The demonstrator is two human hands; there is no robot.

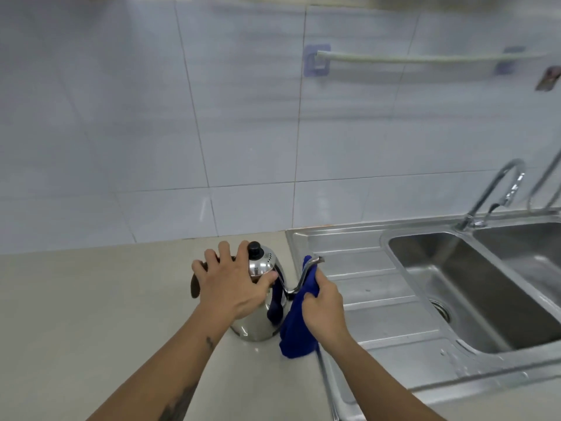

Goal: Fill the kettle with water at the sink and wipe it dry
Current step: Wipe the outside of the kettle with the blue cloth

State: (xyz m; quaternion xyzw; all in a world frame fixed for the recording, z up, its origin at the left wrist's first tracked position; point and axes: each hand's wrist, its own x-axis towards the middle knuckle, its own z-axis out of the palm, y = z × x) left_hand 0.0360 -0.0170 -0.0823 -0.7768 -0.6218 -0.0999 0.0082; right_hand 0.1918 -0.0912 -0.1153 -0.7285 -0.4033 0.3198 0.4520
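Note:
A shiny steel gooseneck kettle [258, 328] with a black lid knob stands upright on the beige counter, just left of the sink. My left hand [233, 282] lies over its top and dark handle, fingers spread, holding it steady. My right hand [323, 305] grips a blue cloth [299, 325] wrapped around the thin curved spout [311, 262], whose tip pokes out above the cloth. The cloth's lower end hangs down to the counter beside the kettle's base.
A stainless steel sink [394, 238] with a ribbed drainboard and two basins fills the right side. A curved tap [498, 189] rises at its back. A towel rail [425, 58] is fixed to the pale tiled wall. Beige counter [91, 314] stretches left.

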